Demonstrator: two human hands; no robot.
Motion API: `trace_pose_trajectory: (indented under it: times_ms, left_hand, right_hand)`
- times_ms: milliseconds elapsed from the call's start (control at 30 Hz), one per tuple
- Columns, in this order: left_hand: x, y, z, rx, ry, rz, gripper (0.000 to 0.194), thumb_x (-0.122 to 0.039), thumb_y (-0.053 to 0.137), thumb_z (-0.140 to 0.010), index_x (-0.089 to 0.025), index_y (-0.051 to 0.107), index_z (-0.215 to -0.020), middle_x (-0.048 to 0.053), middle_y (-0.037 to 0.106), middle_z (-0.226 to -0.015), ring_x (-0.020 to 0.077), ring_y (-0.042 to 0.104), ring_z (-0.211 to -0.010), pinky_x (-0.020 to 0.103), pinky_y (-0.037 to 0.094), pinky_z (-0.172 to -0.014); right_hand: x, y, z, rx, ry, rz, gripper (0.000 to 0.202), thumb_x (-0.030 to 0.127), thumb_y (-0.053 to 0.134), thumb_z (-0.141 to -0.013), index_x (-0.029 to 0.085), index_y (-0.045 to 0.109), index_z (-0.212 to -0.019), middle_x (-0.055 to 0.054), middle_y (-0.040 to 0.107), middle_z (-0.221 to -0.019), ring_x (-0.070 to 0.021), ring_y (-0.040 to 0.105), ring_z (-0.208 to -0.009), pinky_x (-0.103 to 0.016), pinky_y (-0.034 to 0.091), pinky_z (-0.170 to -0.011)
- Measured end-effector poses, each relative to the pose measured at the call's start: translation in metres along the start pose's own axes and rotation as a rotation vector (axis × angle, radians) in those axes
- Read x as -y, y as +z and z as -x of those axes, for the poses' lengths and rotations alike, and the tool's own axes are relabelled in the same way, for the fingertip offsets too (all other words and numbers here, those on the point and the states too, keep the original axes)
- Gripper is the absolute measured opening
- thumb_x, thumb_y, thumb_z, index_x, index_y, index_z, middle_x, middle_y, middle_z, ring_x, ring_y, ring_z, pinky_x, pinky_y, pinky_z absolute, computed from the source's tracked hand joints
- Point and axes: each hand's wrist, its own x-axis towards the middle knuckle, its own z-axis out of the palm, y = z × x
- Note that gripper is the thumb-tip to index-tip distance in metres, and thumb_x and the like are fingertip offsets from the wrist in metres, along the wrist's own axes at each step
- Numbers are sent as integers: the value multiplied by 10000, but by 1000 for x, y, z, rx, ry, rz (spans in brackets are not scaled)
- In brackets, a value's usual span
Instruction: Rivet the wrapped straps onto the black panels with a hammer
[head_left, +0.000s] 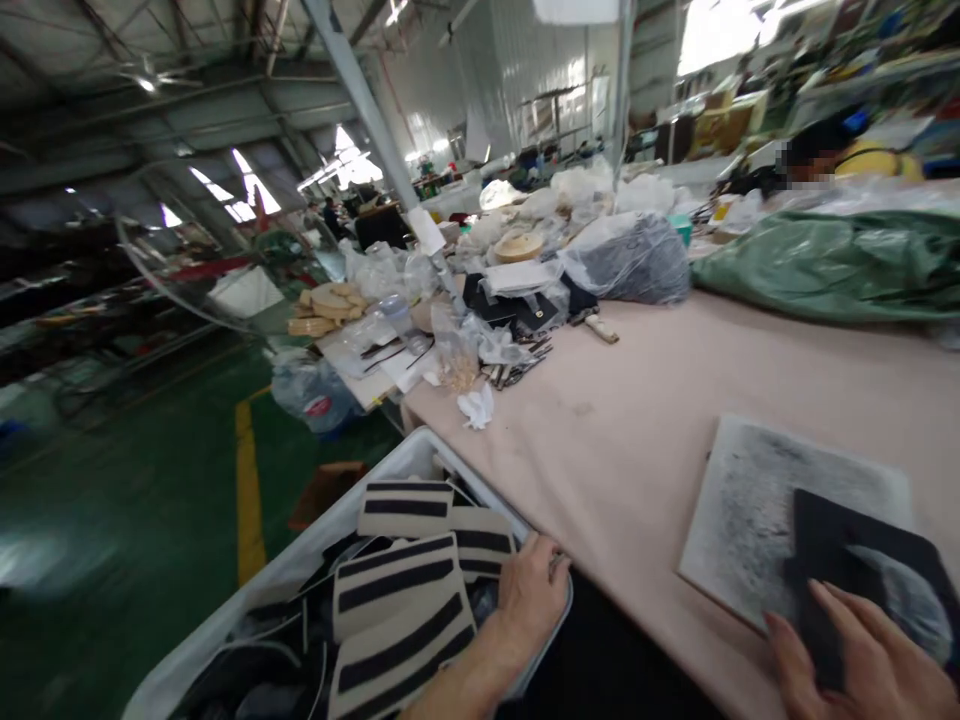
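We see L hand [531,588] at near-R corner of white bin [274,578], fingers curled at the rim; can't tell if it grips anything. R hand [874,655] is part-open, thumb apart from fingers, fingertips touching the black pc [825,530]; we can't tell if it's pinched. That pc lies partly over the smudged slab [750,510] on the bench [622,450], near R, w/ a pale patch [904,595] on top. Striped pcs [401,585] sit in the bin, near L, just beside bench edge. Far R: green sheet [840,265]. Bench's far L: white wad [476,407] by a clear bag [456,365].
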Motion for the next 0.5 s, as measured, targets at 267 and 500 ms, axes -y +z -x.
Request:
trace_pose_trajectory:
  times_ms: [267,500]
  left_hand:
    - [8,34,45,144,-80,-209,537,-551,687,-801,-193,571,-1183,153,567,-1240,333,662,-968,489,569,-836]
    - [-4,24,33,181,138,-276,602,-323,564,-862,-190,406,-1427,247,385,-1531,363,663,-1069,517,580,-877]
  right_hand:
    - [65,47,-12,284,-290,-92,532,510,430,-965,118,554,-1303,-200,633,-1249,-393,612,-1040,-538,491,-887]
    - [86,93,-21,429,-380,-21,430,424,441,-979,125,584,-1253,-194,605,-1314,-366,554,-1188,-569,399,-1044]
